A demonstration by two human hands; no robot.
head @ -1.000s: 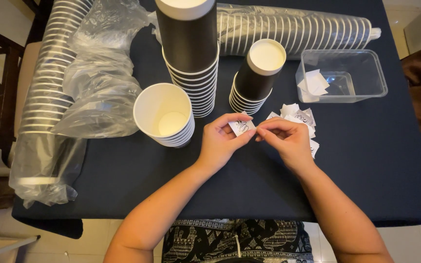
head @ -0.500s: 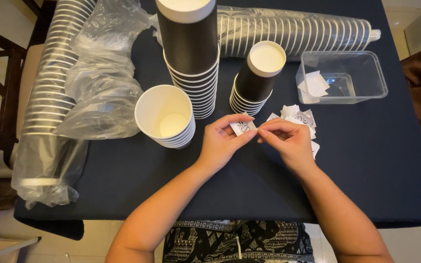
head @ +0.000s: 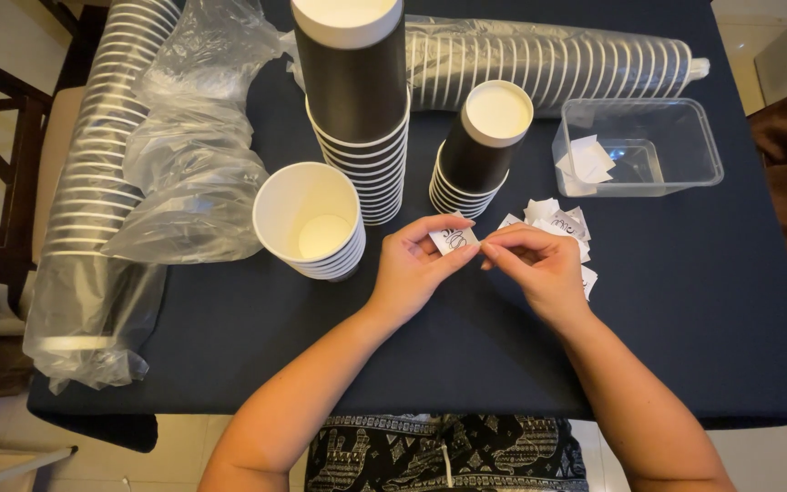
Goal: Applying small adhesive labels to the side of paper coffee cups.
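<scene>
The small white sticker (head: 454, 240) with a dark printed mark is held above the dark table (head: 685, 301), between both hands, just in front of the short stack of inverted black cups (head: 483, 146). The left hand (head: 416, 264) pinches the sticker's left portion between thumb and forefinger, with the remaining fingers curled beneath it. The right hand (head: 539, 264) meets the sticker at its right edge, thumb and forefinger pressed together there; whether these fingertips grip the sticker itself or a backing layer cannot be determined.

Positions relative to the sticker:
- Just to the right, behind the right hand, a loose pile of white sticker pieces (head: 562, 223) lies on the table.
- Further right and toward the far edge, a clear plastic container (head: 685, 150) holds a few white pieces.
- Just to the left, a stack of upright white-lined cups (head: 310, 219) stands open-end up, near the left hand but not touching it.
- Beyond the sticker, a tall stack of inverted black cups (head: 352, 100) stands beside the short stack.
- At the far edge, a plastic-wrapped sleeve of cups (head: 557, 59) lies on its side.
- Well to the left, a second sleeve of cups (head: 93, 173) lies in loosened clear plastic wrap (head: 189, 173).
</scene>
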